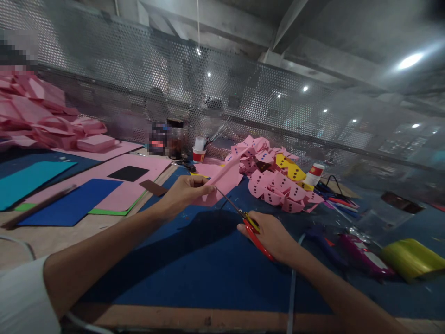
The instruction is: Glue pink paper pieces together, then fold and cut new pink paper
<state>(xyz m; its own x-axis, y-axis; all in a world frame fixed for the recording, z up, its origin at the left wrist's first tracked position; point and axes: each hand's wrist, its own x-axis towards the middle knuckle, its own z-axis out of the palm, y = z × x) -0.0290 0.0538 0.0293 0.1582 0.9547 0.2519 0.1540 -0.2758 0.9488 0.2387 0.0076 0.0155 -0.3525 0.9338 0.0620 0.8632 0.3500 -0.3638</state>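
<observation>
My left hand (186, 190) pinches a pink paper piece (222, 182) and holds it up over the blue table covering (194, 264). My right hand (273, 234) is closed round red-handled scissors (252, 232). The scissor blades point up-left and meet the lower edge of the pink paper. Just beyond the paper lies a heap of folded pink and yellow paper shapes with black dots (278, 178).
Sheets of pink, blue, green and black paper (100, 185) lie at left, with a stack of pink paper pieces (41, 116) behind. Paper cups (199, 150), a dark jar (174, 139), pens (339, 204), a glue gun (361, 253) and a yellow-green roll (412, 257) sit around. A perforated metal screen (243, 93) backs the table.
</observation>
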